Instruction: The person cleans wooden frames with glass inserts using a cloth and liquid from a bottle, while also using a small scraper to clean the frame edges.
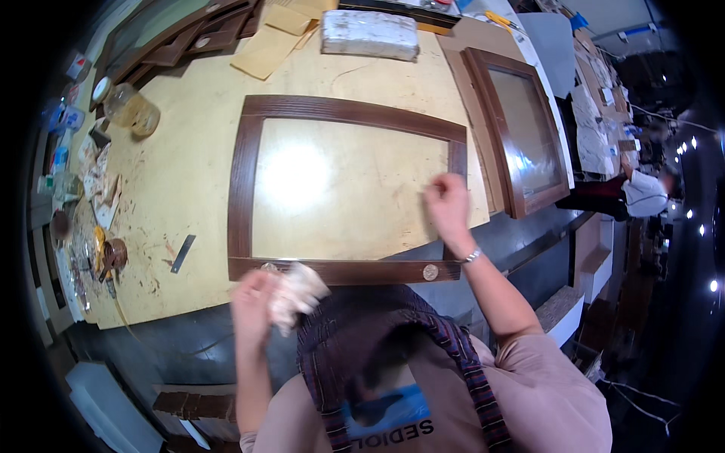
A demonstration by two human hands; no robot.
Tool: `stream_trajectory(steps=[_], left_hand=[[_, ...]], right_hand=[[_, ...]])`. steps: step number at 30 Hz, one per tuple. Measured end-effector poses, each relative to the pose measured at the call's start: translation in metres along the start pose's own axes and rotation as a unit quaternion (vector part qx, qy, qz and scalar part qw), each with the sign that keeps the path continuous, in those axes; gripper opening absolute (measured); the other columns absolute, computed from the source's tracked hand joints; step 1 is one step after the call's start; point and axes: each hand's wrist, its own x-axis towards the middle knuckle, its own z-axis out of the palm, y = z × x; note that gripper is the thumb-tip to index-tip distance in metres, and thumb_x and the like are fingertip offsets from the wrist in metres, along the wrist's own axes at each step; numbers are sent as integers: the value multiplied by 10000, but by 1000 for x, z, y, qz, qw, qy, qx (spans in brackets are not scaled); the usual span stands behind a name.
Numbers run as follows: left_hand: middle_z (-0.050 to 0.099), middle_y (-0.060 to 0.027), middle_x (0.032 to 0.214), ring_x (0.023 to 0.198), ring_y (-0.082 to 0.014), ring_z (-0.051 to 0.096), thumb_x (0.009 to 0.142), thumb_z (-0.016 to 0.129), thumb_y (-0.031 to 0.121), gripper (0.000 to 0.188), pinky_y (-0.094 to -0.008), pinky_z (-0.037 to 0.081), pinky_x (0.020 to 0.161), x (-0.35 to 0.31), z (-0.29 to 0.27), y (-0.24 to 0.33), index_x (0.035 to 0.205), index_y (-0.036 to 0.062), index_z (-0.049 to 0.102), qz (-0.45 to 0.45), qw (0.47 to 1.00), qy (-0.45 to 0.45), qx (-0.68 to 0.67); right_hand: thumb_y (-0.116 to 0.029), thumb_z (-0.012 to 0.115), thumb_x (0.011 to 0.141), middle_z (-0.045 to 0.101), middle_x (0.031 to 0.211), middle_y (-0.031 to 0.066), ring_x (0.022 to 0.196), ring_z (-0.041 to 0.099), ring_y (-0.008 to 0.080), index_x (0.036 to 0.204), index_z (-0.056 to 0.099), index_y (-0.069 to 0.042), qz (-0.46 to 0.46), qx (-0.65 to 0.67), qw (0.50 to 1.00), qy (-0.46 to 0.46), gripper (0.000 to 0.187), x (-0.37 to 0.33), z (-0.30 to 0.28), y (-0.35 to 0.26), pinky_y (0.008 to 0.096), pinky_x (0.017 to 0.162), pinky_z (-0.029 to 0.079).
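Note:
A dark brown wooden door frame (243,192) lies flat on the pale worktable in front of me, with a clear pane (351,200) inside it reflecting a bright light. My left hand (252,293) is closed on a crumpled whitish rag (300,293) at the frame's near left corner, slightly blurred by motion. Over the pane's right side, by the right rail, my right hand (448,202) has its fingers curled in. Whatever they may hold is hidden. A round light disc (430,272) shows on the near rail.
A second glazed door (521,136) rests at the right. Farther off are a white wrapped block (370,35), yellow sandpaper sheets (268,53) and stacked brown frames (170,49). At left stand a jar of amber liquid (132,109), a small metal blade (183,254) and stained rags (98,174).

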Motion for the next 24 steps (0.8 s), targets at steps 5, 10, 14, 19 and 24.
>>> stream_trajectory(steps=[5,10,14,19,24], left_hand=[[653,-80,953,874,-125,601,948,603,122,245,-247,479,782,92,-22,68,1101,-67,621,115,983,107,97],[636,-136,1078,984,-173,593,929,630,150,389,-277,465,866,157,-15,65,1218,-103,568,93,965,108,222],[648,-134,1057,946,-158,615,926,635,147,375,-271,482,833,167,1,65,1197,-108,579,91,958,108,249],[666,-89,940,845,-119,626,938,625,132,230,-253,494,749,198,-47,54,1072,-55,625,59,983,53,166],[653,-34,861,765,-83,604,956,612,200,208,-244,479,688,202,-56,79,961,-7,631,42,979,54,194]], right_hand=[[-186,680,824,584,777,83,642,587,212,827,589,-24,345,109,932,5,186,-40,-65,80,332,552,477],[-225,603,928,483,645,-20,423,401,85,790,525,-83,421,341,839,-50,213,-52,-54,70,230,353,310],[-269,529,988,614,767,38,635,600,121,936,624,-21,391,429,814,-22,271,-57,-40,88,272,534,483],[-295,488,1013,657,894,49,790,563,89,965,667,58,360,412,837,27,399,-30,-64,49,274,724,451],[-314,503,1009,451,740,-31,695,371,65,727,471,-22,245,422,870,69,407,-14,-76,29,279,614,308]])
